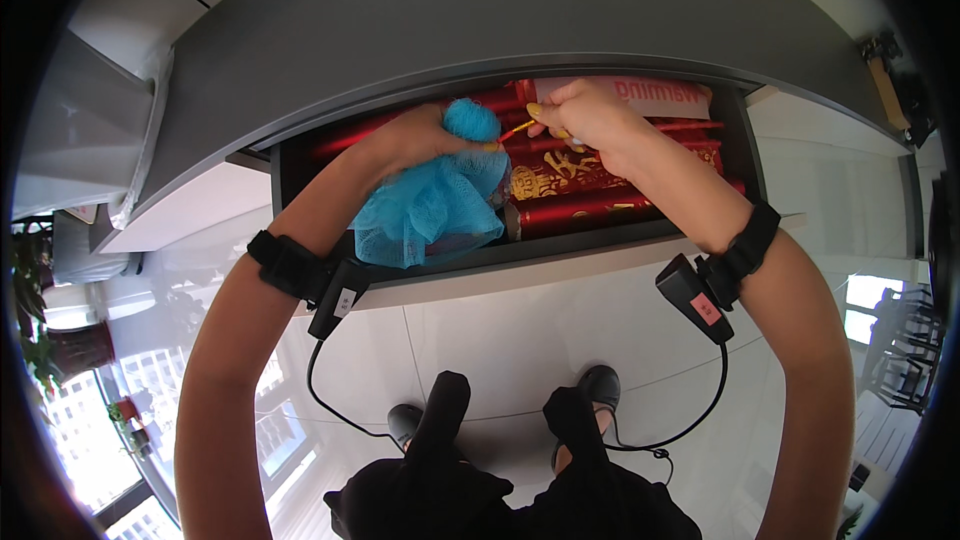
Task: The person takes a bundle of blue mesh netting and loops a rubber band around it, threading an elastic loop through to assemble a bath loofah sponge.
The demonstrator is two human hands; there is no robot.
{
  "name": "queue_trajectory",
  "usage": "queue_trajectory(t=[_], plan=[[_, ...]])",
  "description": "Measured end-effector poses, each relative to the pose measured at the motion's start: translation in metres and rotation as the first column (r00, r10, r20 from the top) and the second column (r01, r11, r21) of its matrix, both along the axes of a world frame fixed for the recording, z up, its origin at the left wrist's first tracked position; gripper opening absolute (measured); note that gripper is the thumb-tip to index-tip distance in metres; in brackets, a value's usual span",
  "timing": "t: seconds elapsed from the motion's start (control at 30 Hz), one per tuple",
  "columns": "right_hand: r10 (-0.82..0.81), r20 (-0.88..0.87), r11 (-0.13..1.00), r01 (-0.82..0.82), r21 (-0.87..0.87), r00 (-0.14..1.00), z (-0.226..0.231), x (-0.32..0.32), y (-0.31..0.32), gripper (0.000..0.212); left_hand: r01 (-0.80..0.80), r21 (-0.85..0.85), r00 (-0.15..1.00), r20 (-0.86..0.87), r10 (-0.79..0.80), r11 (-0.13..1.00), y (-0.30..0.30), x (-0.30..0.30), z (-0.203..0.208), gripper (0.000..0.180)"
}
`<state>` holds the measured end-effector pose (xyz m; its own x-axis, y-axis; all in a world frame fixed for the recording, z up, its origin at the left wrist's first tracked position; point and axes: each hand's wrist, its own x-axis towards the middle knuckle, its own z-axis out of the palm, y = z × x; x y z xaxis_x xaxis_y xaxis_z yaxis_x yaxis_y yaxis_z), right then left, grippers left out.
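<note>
Inside an open drawer (755, 152), my left hand (425, 138) is closed around the neck of a bundle of light blue mesh (430, 210). A round knot of the same blue mesh sticks up above my fingers, and the loose folds spread below toward the drawer's front. My right hand (590, 120) pinches a thin red-and-yellow cord (517, 130) between thumb and fingertips. The cord runs from there to my left thumb beside the mesh; where it ends is hidden. Under my right hand lie shiny red paper rolls (600, 202) with gold print.
A pink-and-red printed packet (660, 95) lies at the drawer's back right. Above the drawer spreads a dark grey tabletop (480, 10). Black strapped devices (340, 300) with cables sit on both forearms. My feet stand on pale floor tiles (520, 340). Potted plants (80, 350) are at the far left.
</note>
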<state>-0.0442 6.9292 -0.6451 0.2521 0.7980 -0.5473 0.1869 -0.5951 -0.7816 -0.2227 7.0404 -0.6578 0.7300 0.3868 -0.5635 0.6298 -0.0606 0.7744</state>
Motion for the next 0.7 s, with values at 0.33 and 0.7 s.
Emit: queue_trajectory(t=[0.33,0.7], plan=[[-0.006,0.026,1.0,0.006,0.005,1.0,0.004,-0.001,-0.004,0.03,0.034,-0.034,0.998,-0.058,-0.036,0.999,0.003,0.0,-0.016,0.051],[0.059,0.218,0.998,-0.058,-0.01,0.974,-0.001,0.006,-0.009,0.024,0.001,-0.09,1.0,0.022,0.001,0.996,0.013,-0.01,-0.033,0.051]])
